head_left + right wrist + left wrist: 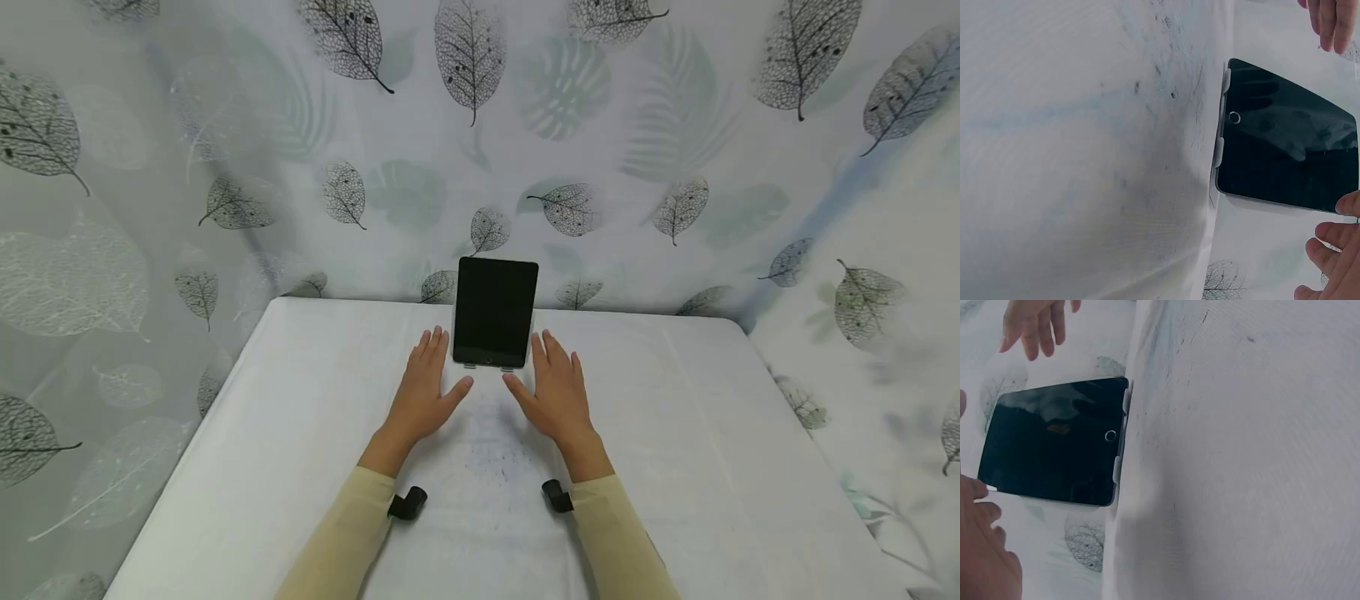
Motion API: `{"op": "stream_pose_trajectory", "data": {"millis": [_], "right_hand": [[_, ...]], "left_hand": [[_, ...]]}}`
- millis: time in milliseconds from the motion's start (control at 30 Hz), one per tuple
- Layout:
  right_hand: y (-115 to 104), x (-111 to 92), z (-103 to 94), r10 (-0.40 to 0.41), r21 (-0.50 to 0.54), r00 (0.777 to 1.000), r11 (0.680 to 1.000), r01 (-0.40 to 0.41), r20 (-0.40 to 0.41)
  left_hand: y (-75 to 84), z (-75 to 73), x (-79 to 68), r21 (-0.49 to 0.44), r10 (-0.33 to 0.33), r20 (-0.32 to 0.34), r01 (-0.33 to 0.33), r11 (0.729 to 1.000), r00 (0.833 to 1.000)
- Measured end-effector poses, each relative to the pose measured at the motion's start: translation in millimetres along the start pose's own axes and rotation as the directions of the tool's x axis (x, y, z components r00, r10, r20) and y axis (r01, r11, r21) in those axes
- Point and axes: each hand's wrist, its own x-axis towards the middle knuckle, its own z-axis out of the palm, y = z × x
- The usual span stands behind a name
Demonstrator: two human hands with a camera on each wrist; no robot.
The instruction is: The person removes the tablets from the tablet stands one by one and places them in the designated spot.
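Note:
A black tablet (pixel 495 312) with a dark screen stands propped upright near the back of the white table. Two small pale clips of its stand (pixel 1219 152) grip its lower edge, and a round home button shows there. My left hand (pixel 425 390) is at the tablet's left side, fingers straight and thumb spread inward. On the other side my right hand (pixel 553 392) mirrors it, fingers extended and thumb pointing in. Neither hand holds anything. In the left wrist view the tablet (pixel 1054 444) lies between both hands, its screen reflecting faintly.
The white table (pixel 315 400) has bluish smudges and small dark marks in front of the tablet. Behind it hangs a pale curtain (pixel 420 125) printed with leaves. A black camera mount (pixel 408 503) sits on the left sleeve, another camera mount (pixel 557 497) on the right sleeve.

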Motion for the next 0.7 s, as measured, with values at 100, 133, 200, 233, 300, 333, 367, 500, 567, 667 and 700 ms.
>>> {"op": "stream_pose_trajectory", "data": {"millis": [100, 133, 200, 233, 300, 333, 367, 500, 567, 667, 700], "right_hand": [[-0.3, 3.7, 0.5, 0.016, 0.041, 1.0, 0.999, -0.016, -0.005], [-0.4, 4.8, 0.6, 0.019, 0.056, 1.0, 0.998, -0.019, -0.009], [0.0, 7.3, 1.6, 0.023, 0.085, 0.999, 0.996, -0.02, -0.023], [0.2, 8.5, 2.7, 0.026, 0.107, 0.999, 0.994, -0.022, -0.034], [0.5, 10.9, 5.6, 0.042, 0.164, 0.998, 0.986, -0.033, -0.051], [0.5, 12.3, 7.1, 0.052, 0.204, 0.997, 0.978, -0.039, -0.059], [0.6, 14.0, 9.1, 0.064, 0.248, 0.996, 0.968, -0.046, -0.065], [0.3, 21.0, 18.1, 0.14, 0.454, 0.989, 0.885, -0.1, -0.054], [0.5, 24.8, 23.0, 0.179, 0.535, 0.983, 0.835, -0.127, -0.047], [0.7, 29.6, 29.1, 0.228, 0.622, 0.972, 0.769, -0.147, -0.052], [0.8, 30.9, 30.8, 0.238, 0.641, 0.97, 0.753, -0.147, -0.057]], "left_hand": [[-2.0, 1.8, 2.7, -0.138, 0.002, -0.025, -0.005, 0.99, 1.0], [-3.2, 2.9, 3.8, -0.183, 0.0, -0.03, -0.005, 0.983, 1.0], [-5.6, 6.1, 6.6, -0.264, -0.011, -0.034, 0.002, 0.964, 0.999], [-7.2, 8.3, 8.3, -0.301, -0.018, -0.032, 0.008, 0.954, 0.999], [-9.9, 12.5, 12.0, -0.379, -0.039, -0.027, 0.026, 0.925, 0.999], [-11.0, 14.7, 13.9, -0.423, -0.051, -0.025, 0.036, 0.905, 0.998], [-12.0, 16.7, 16.0, -0.466, -0.067, -0.022, 0.049, 0.883, 0.997], [-15.9, 23.1, 24.6, -0.639, -0.108, -0.009, 0.077, 0.766, 0.994], [-17.6, 25.5, 29.1, -0.705, -0.113, -0.002, 0.078, 0.705, 0.994], [-18.9, 27.0, 32.8, -0.776, -0.118, 0.011, 0.083, 0.625, 0.993], [-19.5, 27.7, 33.4, -0.79, -0.126, 0.018, 0.091, 0.607, 0.992]]}}
